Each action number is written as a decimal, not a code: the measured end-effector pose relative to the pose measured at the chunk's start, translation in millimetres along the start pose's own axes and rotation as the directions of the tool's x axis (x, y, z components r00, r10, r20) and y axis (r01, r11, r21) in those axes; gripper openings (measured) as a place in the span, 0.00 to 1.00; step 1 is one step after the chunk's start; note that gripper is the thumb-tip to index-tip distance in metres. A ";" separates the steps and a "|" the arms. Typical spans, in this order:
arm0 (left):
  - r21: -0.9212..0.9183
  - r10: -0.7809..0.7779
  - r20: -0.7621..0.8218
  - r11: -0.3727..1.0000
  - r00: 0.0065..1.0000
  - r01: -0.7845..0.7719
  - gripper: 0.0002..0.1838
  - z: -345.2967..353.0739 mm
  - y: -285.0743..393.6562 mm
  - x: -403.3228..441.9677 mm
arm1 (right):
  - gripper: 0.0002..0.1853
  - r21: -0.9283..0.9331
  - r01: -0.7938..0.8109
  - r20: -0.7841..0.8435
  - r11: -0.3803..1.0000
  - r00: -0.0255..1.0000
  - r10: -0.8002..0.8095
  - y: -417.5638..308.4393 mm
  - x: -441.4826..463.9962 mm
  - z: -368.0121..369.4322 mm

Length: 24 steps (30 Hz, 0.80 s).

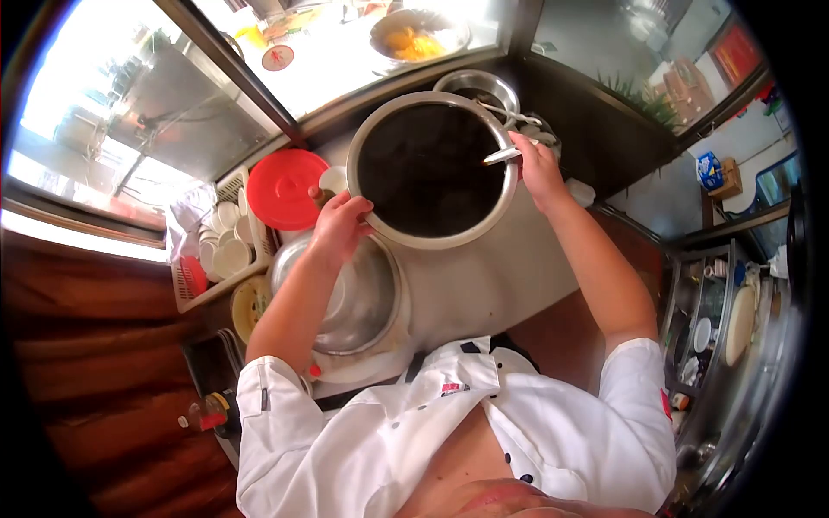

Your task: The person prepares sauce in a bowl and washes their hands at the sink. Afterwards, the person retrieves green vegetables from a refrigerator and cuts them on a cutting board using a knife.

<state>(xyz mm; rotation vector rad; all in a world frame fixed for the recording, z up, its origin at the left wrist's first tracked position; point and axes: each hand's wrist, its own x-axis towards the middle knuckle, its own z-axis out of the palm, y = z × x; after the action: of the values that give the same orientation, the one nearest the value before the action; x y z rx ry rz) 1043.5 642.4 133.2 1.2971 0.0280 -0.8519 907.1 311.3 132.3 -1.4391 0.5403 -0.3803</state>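
Clock: centred on the pot, twelve pointing away from the wearer.
Pot: round, metal, wide-mouthed (442,243), between both hands, over the desk (484,281); whether its base touches down, cannot tell.
Contents: dark liquid (423,173), near black.
Left hand (342,224): at eight o'clock, grip closed on the pot's rim, thumb on top; fingers beneath partly hidden.
Right hand (541,171): at three o'clock, grip closed on the rim's side.
Utensil: slim, pale (499,156), by the right fingers, tip pointing inward over the liquid; whether pinched or merely resting, cannot tell.
Seven o'clock: large steel bowl (373,298), partly behind the left forearm.
Nine o'clock: red disc (281,192), just beside the pot.
Between eight and nine: white cups (231,257) crowded in a plastic basket (197,299).
One o'clock: smaller metal pot (472,75), close behind.
Four o'clock: shelving, well apart.
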 end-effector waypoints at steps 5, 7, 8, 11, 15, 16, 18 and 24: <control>0.007 -0.041 0.067 0.999 0.997 0.041 0.10 -42.6 42.4 89.8 | 0.20 -0.093 0.109 -0.066 0.990 0.991 -0.116 35.7 90.9 36.0; -0.018 -0.025 0.086 0.999 0.996 0.027 0.10 -63.4 46.5 124.4 | 0.21 -0.140 0.115 -0.059 0.983 0.990 -0.125 49.2 111.3 47.1; -0.003 -0.036 0.096 0.999 0.995 0.037 0.10 -68.8 49.4 136.3 | 0.21 -0.118 0.134 -0.050 0.984 0.989 -0.141 56.1 119.3 54.3; 0.040 -0.058 0.114 0.998 0.992 0.054 0.09 -85.6 54.1 169.2 | 0.26 -0.158 0.155 -0.122 0.975 0.977 -0.175 86.6 140.9 74.0; 0.107 -0.148 0.188 0.986 0.971 0.130 0.09 -127.9 40.4 227.9 | 0.24 -0.108 0.093 -0.170 0.990 0.979 -0.111 137.0 167.1 93.9; 0.095 -0.163 0.194 0.985 0.967 0.147 0.11 -141.2 31.6 244.0 | 0.23 -0.094 0.139 -0.165 0.986 0.974 -0.153 153.1 175.5 97.6; 0.101 -0.183 0.190 0.981 0.965 0.166 0.11 -153.5 22.9 262.8 | 0.22 -0.089 0.158 -0.181 0.983 0.968 -0.172 161.9 178.1 106.3; 0.134 -0.246 0.207 0.966 0.947 0.221 0.13 -173.9 2.7 297.1 | 0.26 -0.249 -0.036 -0.165 0.968 0.986 -0.005 202.8 188.6 112.6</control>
<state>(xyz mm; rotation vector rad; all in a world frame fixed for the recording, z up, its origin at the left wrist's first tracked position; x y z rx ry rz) 1329.3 630.8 -58.3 1.3096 -0.0432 -1.2139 1110.8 321.1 -86.3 -1.6547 0.7547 -0.4327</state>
